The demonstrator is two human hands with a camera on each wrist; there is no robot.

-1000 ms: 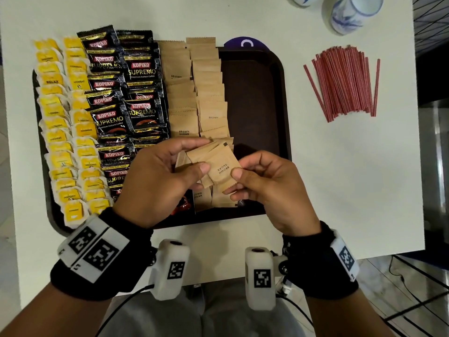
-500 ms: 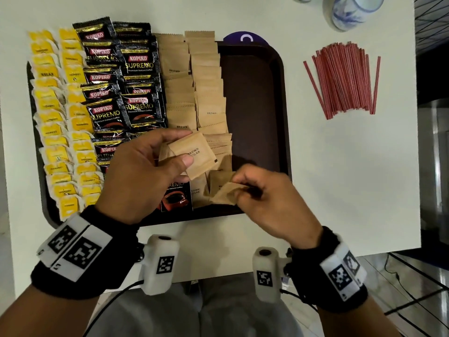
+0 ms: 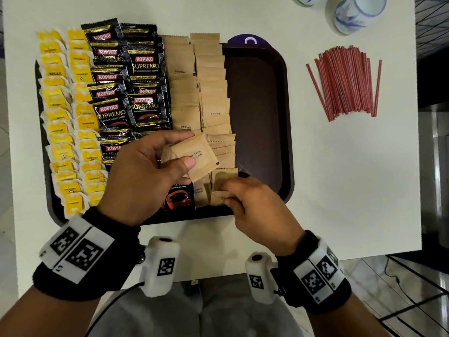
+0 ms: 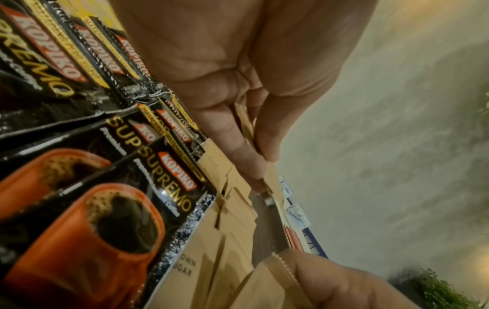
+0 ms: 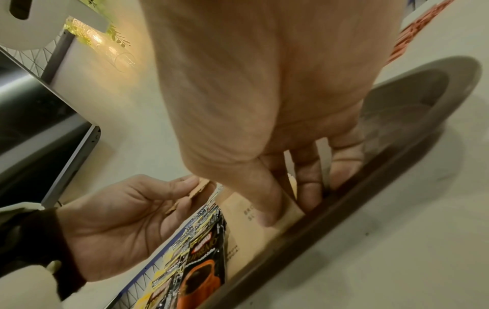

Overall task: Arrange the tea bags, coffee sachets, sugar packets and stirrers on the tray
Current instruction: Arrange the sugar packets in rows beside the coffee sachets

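A dark brown tray (image 3: 262, 93) holds two columns of yellow tea bags (image 3: 60, 117), black Kopiko coffee sachets (image 3: 126, 93) and two columns of brown sugar packets (image 3: 211, 93). Its right third is bare. My left hand (image 3: 189, 150) hovers over the tray's near middle and pinches a small stack of sugar packets (image 3: 199, 161) between thumb and fingers, seen edge-on in the left wrist view (image 4: 244, 121). My right hand (image 3: 229, 194) pinches a single sugar packet (image 3: 220, 198) down at the near end of the right sugar column, thumb on top (image 5: 264, 209). Red stirrers (image 3: 347, 81) lie on the table, right of the tray.
Two blue-and-white cups (image 3: 357, 10) stand at the table's far right corner. A purple round object (image 3: 250, 40) peeks out behind the tray. The white table's near edge (image 3: 218, 251) is just under my wrists, its right edge beyond the stirrers.
My right hand drew one sugar packet off the stack in my left hand and lowered it to the tray's near edge. My left hand kept its stack and shifted slightly left.
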